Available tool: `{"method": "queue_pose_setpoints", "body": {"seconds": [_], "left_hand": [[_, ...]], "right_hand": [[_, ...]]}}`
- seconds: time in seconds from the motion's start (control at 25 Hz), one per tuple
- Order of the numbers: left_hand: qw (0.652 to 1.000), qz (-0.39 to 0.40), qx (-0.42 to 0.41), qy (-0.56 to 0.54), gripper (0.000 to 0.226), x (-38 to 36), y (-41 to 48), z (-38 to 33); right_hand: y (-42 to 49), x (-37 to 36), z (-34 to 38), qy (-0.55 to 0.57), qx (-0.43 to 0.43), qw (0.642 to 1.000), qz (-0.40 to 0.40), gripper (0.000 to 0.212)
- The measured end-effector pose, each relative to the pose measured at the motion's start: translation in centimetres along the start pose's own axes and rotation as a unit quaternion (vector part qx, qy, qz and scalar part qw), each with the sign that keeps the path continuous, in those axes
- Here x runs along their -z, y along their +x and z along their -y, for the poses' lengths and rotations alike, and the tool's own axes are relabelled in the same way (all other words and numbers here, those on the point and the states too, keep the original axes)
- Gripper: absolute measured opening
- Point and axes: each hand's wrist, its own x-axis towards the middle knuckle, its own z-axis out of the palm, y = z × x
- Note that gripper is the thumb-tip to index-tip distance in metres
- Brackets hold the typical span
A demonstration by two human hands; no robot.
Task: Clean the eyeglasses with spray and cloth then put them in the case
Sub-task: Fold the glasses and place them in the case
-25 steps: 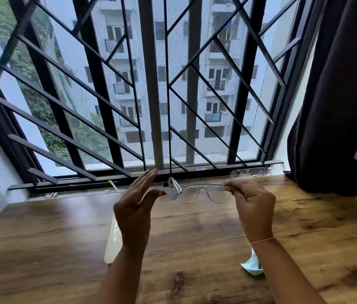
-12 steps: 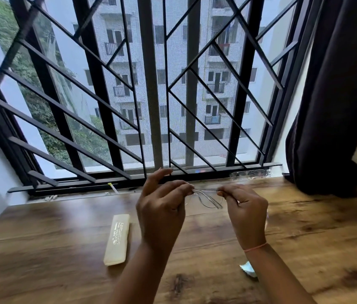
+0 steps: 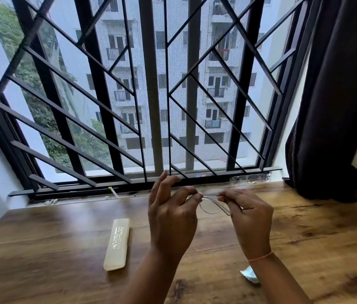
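Clear-framed eyeglasses (image 3: pixel 211 204) hang in the air above the wooden table (image 3: pixel 63 238), held between both hands. My left hand (image 3: pixel 172 218) pinches their left end with thumb and forefinger, the other fingers lifted. My right hand (image 3: pixel 247 218) pinches the right end, fingers curled round the frame. A cream-coloured closed glasses case (image 3: pixel 117 246) lies on the table to the left of my left arm. A pale blue cloth (image 3: pixel 250 276) lies on the table, partly hidden behind my right forearm. No spray bottle shows.
A barred window (image 3: pixel 151 106) runs along the table's far edge, with a dark sill (image 3: pixel 85 189) below it. A dark curtain (image 3: pixel 335 95) hangs at the right, reaching down to the table's back corner. A white wall stands at the left.
My left hand, open and apart from the glasses a second ago, has closed on their left end. The glasses have turned from facing me to nearly edge-on.
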Motion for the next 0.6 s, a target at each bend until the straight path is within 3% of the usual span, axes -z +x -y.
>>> {"method": "queue_pose_setpoints", "body": {"seconds": [0.32, 0.6], "left_hand": [[1.000, -0.015, -0.012, 0.019, 0.019, -0.2, 0.2, -0.4], [0.998, -0.005, -0.016, 0.056, 0.007, -0.2, -0.1, -0.5]], "right_hand": [[0.1, 0.5, 1.2, 0.009, -0.001, 1.000, -0.010, 0.026], [-0.2, 0.7, 2.0, -0.039, 0.043, 0.998, -0.026, 0.021]]}}
